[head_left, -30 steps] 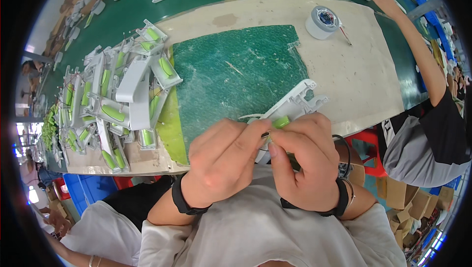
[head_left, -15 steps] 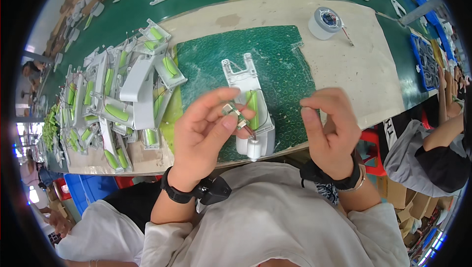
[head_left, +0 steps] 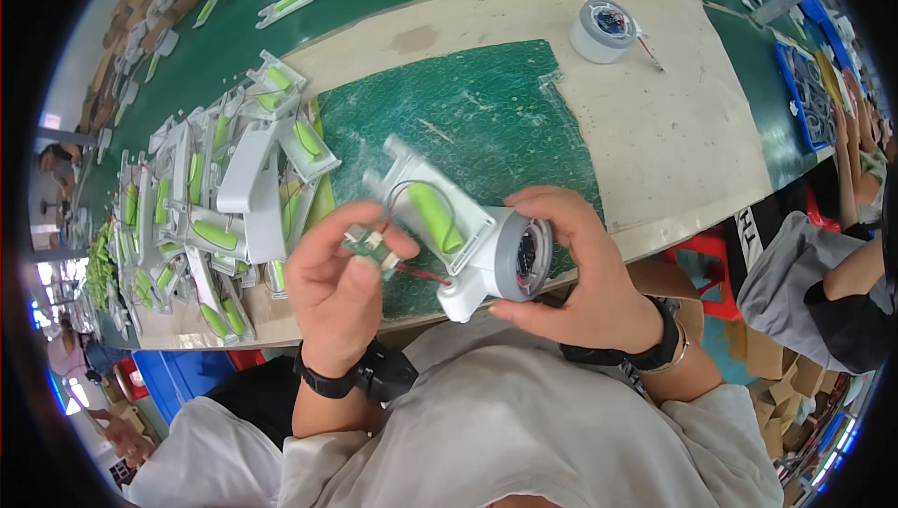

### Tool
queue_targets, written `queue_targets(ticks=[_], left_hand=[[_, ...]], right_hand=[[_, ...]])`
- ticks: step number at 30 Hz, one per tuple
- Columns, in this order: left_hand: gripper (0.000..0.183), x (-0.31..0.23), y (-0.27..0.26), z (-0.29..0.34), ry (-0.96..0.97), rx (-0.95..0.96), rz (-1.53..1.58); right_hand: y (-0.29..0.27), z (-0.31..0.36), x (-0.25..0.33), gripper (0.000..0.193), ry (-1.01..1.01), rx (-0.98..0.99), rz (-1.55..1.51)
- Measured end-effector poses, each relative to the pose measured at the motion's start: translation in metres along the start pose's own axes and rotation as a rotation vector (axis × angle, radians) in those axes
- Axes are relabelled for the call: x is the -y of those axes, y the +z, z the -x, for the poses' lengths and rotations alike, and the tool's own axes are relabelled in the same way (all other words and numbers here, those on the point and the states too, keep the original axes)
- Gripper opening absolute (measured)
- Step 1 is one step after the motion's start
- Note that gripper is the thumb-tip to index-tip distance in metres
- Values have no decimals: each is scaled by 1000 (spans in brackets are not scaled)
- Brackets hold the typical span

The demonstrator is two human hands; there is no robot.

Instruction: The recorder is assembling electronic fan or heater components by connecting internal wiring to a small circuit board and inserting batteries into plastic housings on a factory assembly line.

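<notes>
My left hand (head_left: 339,274) pinches a small green circuit board (head_left: 370,246) between thumb and fingers. Red and dark wires run from the board to a white plastic housing (head_left: 477,269) with a green cylindrical battery (head_left: 433,215) in its open handle. Around the housing's round grey-rimmed end, my right hand (head_left: 580,260) is closed, thumb below and fingers above. Inside that round end, dark parts and some wiring show. The housing lies tilted over the green mat (head_left: 486,115), its forked handle end pointing up and left.
A pile of white housings with green batteries (head_left: 215,199) covers the table's left side. Another round white unit (head_left: 603,31) with a wire stands at the back right on tan board (head_left: 673,124). A blue bin (head_left: 803,96) of grey rings is far right. People sit on both sides.
My right hand has come left and down from the air and taken hold of the housing's round end. The housing has turned, its handle swinging left. My left hand has moved left with the board.
</notes>
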State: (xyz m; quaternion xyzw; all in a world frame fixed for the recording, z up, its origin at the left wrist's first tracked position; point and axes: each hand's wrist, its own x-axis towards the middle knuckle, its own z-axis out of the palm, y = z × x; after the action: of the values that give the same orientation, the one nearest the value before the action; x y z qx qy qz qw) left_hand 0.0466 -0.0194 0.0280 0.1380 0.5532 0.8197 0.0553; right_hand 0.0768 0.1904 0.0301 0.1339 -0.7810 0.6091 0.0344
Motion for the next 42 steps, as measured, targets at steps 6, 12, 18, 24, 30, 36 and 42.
queue_targets(ticks=[6,12,18,24,30,36,42], left_hand=[[42,-7,0,7,1,-102,21],[41,-8,2,6,-14,-90,55],[40,-10,6,9,26,-171,49],[25,-14,-1,6,89,-82,606],[15,-18,142,-26,23,1039,2631],[12,-38,200,-34,-28,1246,2894],[9,-49,200,-39,-40,1228,2857]], right_hand=[[-9,-9,20,63,-280,-43,253],[-16,-11,22,65,-347,-49,329],[-18,-12,38,62,-378,-96,367],[34,-40,51,17,-1035,-591,193],[47,-48,82,14,-901,-840,15],[37,-48,96,13,-995,-714,40],[38,-57,109,14,-934,-797,-72]])
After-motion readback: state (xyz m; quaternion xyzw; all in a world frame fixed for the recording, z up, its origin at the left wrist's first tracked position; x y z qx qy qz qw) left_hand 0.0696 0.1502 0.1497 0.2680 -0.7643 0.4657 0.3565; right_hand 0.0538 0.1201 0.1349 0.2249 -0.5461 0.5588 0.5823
